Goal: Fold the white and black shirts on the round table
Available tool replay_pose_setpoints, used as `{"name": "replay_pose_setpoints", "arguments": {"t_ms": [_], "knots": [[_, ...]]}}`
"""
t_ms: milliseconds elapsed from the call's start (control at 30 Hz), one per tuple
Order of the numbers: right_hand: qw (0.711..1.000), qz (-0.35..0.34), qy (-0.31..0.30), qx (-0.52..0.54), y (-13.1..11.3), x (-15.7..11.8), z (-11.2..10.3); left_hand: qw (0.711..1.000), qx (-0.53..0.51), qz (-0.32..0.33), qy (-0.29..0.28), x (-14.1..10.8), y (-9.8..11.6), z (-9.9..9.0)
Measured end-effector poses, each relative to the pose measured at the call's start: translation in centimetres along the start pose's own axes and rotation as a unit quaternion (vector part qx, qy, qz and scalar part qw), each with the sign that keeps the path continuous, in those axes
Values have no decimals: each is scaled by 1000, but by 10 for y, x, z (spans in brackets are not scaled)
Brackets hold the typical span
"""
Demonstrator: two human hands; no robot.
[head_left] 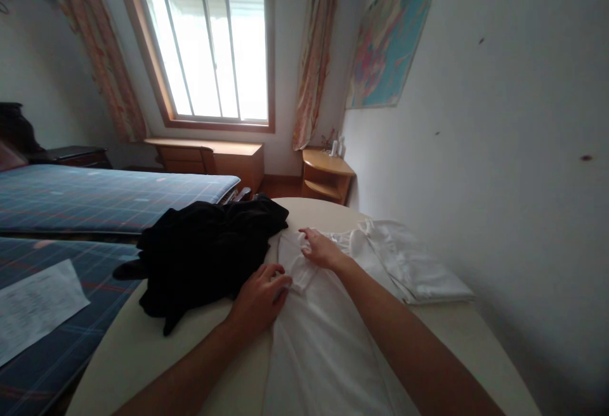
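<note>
A white garment lies spread over the round cream table, running down toward me. My left hand rests at its left edge, fingers curled together at the cloth; whether they pinch it is unclear. Farther up, my right hand lies on the upper part of the garment, its fingers apart. To the left is a crumpled black garment, close to my left hand. On the right side sits a folded white cloth.
Beds with blue plaid mattresses stand at the left, a printed paper sheet on the nearer one. Beyond the table are a wooden desk and a corner shelf. A white wall rises at the right.
</note>
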State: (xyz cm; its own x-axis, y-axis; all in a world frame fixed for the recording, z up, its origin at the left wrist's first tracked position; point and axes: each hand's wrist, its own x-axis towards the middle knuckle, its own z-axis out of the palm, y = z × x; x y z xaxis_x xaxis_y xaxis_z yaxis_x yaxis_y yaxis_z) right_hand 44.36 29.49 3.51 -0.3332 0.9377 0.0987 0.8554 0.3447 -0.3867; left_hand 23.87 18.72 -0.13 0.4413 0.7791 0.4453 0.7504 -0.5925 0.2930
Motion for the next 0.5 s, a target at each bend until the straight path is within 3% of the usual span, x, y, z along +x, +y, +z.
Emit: {"name": "replay_pose_setpoints", "arguments": {"t_ms": [267, 500], "knots": [[998, 32, 43, -40, 8, -20, 4, 999, -8, 36, -7, 9, 8, 4], [993, 49, 111, -1, 19, -28, 21, 998, -15, 61, 12, 10, 8, 4]]}}
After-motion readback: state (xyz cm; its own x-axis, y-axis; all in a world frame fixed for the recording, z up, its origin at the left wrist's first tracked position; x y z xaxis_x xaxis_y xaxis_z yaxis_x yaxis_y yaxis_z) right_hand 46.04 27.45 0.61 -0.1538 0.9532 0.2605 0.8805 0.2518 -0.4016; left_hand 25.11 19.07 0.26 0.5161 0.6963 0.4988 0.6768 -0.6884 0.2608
